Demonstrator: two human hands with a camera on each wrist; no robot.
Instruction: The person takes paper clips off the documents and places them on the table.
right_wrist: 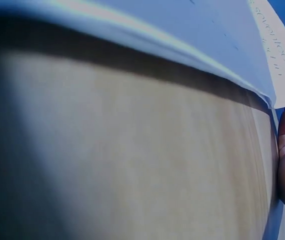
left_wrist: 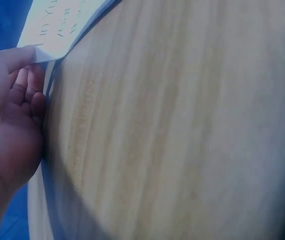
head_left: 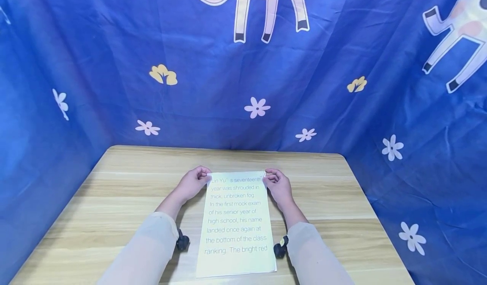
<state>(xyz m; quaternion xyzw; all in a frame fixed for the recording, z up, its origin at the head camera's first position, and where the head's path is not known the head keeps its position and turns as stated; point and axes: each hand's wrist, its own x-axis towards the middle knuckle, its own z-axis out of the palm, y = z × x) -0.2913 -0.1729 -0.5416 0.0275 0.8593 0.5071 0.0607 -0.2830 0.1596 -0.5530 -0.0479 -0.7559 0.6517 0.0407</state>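
A tall sheet of paper (head_left: pixel 236 217) printed with large lines of English text lies in the middle of the wooden table, its text upright in the head view. My left hand (head_left: pixel 194 182) pinches its top left corner; in the left wrist view the thumb lies over the paper corner (left_wrist: pixel 50 40) with the other fingers curled below. At the top right corner, my right hand (head_left: pixel 279 187) pinches the paper between thumb and fingers. That corner curls slightly. From the right wrist, the paper's edge (right_wrist: pixel 202 65) stands a little off the table, and the hand is partly cut off.
The light wooden table (head_left: pixel 125 192) has rounded far corners. Blue curtains (head_left: pixel 213 78) with flower and animal prints close in the back and sides. A small black device sits at the left wrist (head_left: pixel 182 240) and another at the right wrist (head_left: pixel 280 249).
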